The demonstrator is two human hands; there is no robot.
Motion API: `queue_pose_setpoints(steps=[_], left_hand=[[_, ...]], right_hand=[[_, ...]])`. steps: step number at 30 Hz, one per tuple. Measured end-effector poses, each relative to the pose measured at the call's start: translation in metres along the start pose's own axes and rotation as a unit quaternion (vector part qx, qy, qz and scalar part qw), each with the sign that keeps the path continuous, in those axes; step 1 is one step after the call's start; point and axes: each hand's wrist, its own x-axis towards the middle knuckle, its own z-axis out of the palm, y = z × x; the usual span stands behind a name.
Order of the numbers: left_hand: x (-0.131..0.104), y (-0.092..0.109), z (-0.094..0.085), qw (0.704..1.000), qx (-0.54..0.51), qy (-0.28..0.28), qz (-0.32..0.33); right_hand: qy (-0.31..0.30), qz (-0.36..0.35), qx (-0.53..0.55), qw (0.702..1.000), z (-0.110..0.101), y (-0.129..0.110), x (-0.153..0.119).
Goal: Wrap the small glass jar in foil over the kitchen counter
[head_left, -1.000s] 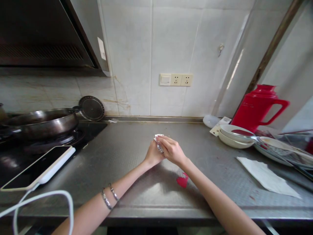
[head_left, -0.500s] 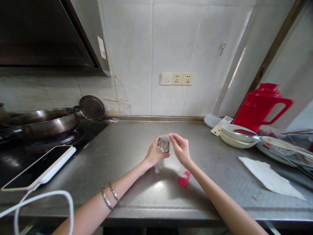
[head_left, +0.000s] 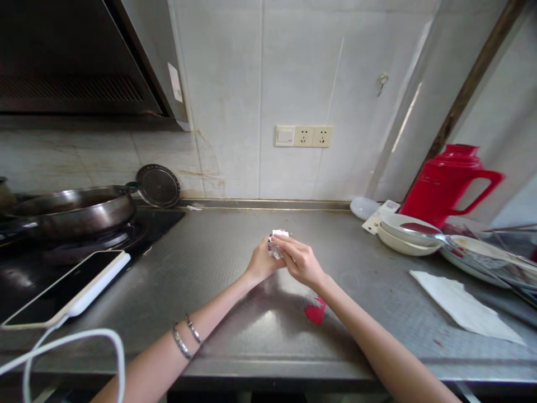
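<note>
Over the middle of the counter, my left hand (head_left: 262, 262) is wrapped round a small grey, glass-like object (head_left: 274, 252), much of it hidden by fingers. My right hand (head_left: 304, 262) lies across it from the right, fingers together and pressed on its upper part. A bright white, paper-like piece (head_left: 280, 232) shows at the top by the right fingertips. What it is exactly, I cannot make out. Below my right wrist, a torn red scrap (head_left: 315, 311) with a ragged whitish edge lies on the steel counter (head_left: 201, 268).
At left are a phone (head_left: 62, 288) with a white cable and a steel pan (head_left: 75, 210) on the stove. On the right stand a red thermos jug (head_left: 447, 182) and stacked bowls (head_left: 409, 235). A white napkin (head_left: 464, 308) lies in front of them.
My right hand has moved left and its fingers have come down over the grey object, covering more of it. The white piece now shows at the top. The red scrap stays put.
</note>
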Motion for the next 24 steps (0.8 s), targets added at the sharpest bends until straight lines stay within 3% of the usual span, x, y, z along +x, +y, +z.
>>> queue_pose_setpoints(steps=[5,11,13,18,24], left_hand=[[0.003,-0.008,-0.002,1.000,0.009,0.005,-0.017],[0.003,-0.008,0.000,0.998,-0.023,-0.001,-0.057],[0.002,-0.005,0.001,0.998,-0.028,-0.001,-0.058],[0.001,0.001,0.001,0.998,-0.028,-0.010,-0.051],[0.003,0.002,-0.005,0.999,-0.021,-0.005,-0.031]], right_hand=[[-0.013,0.012,0.034,0.999,-0.001,-0.011,0.001],[0.166,0.214,0.046,0.961,-0.003,-0.004,0.006],[0.169,0.231,0.043,0.957,-0.002,0.002,0.007],[0.084,0.182,0.062,0.978,0.005,0.006,0.002],[0.069,0.088,0.038,0.993,0.005,0.000,0.001]])
